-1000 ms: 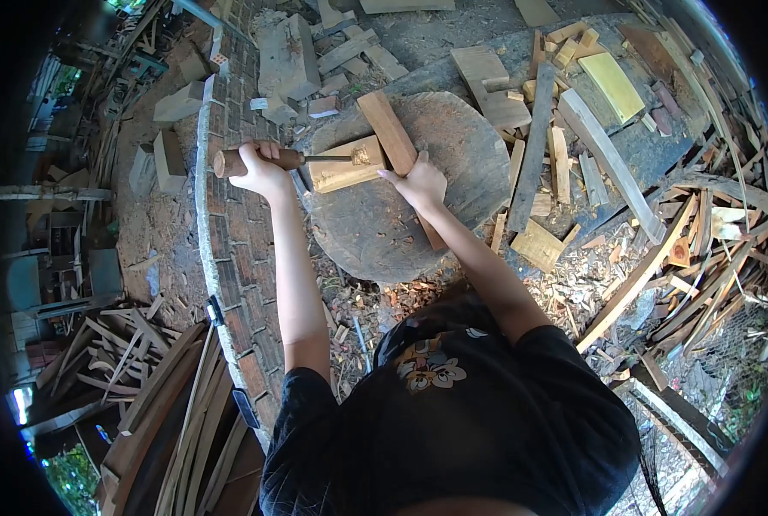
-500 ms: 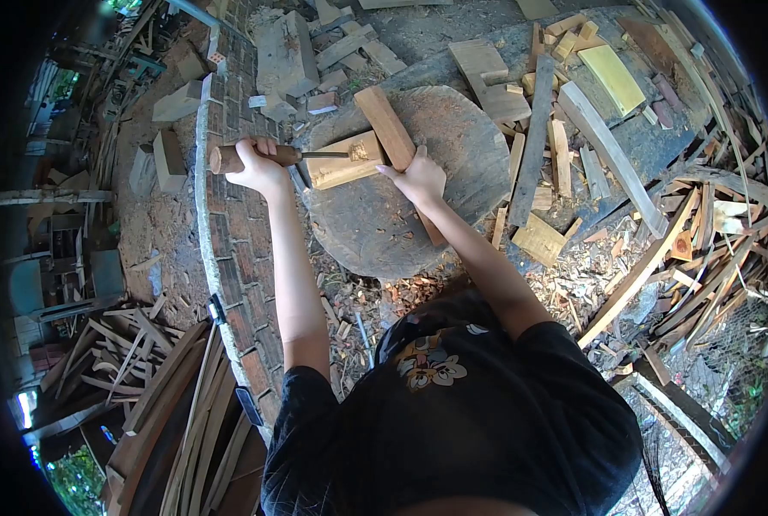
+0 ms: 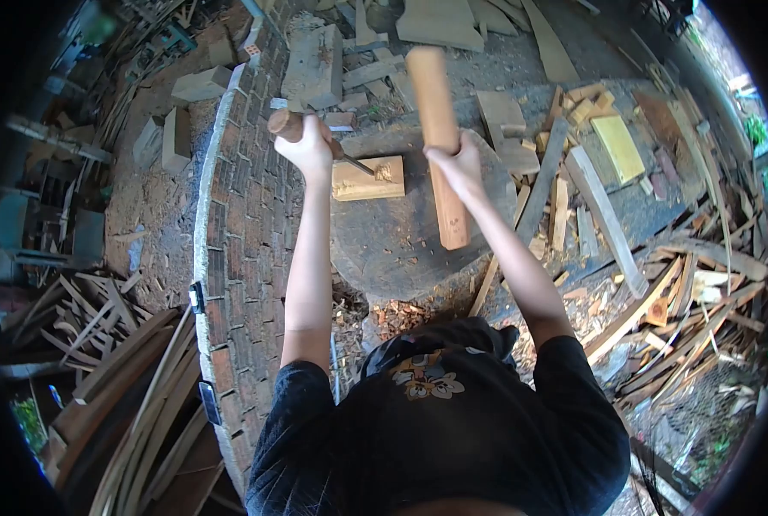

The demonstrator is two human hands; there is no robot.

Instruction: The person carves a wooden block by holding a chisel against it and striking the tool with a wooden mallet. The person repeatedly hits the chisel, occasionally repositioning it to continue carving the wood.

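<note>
My left hand [image 3: 309, 150] is wrapped round the wooden handle of a chisel [image 3: 359, 164], whose blade slants down to the right. Its tip meets a rough, chipped patch on a light wooden block [image 3: 362, 184]. That block lies on a round wooden stump [image 3: 392, 245]. My right hand [image 3: 458, 163] grips a thick brown wooden bar [image 3: 440, 107] by its middle, raised over the stump to the right of the block. The bar's far end is slightly blurred.
A brick wall edge [image 3: 242, 249] runs along the left of the stump, with a phone [image 3: 209, 402] on its rim. Wood offcuts and a yellow board [image 3: 618, 148] lie to the right. Long wood strips [image 3: 143, 413] are piled at lower left.
My right hand has lifted the bar off the stump and turned it more upright. My left hand has tilted the chisel more steeply, its handle raised. The view has shifted.
</note>
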